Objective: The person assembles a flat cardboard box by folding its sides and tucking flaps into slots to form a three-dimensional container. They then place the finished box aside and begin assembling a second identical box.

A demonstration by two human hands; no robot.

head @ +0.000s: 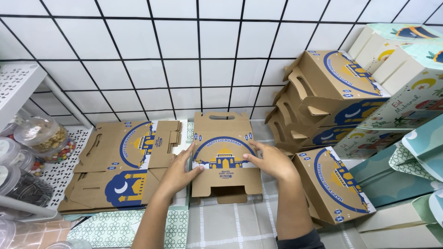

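Both forearms enter from bottom edge. Left hand point(177, 173) fingers spread, pressed flat on left edge of flat cardboard box point(224, 157). Right hand point(273, 161) fingers spread, tips on box's right edge. Box lies on checked cloth point(240, 221), between both hands. Stack of flat boxes point(122, 161) just left of box; assembled boxes point(332, 97) right of it.

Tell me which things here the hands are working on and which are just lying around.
In hand:
- flat brown box, pressed by left hand and right hand
- pile of flat box blanks
- folded brown boxes

Lying about:
- pastel boxes
- snack jars
- white shelf
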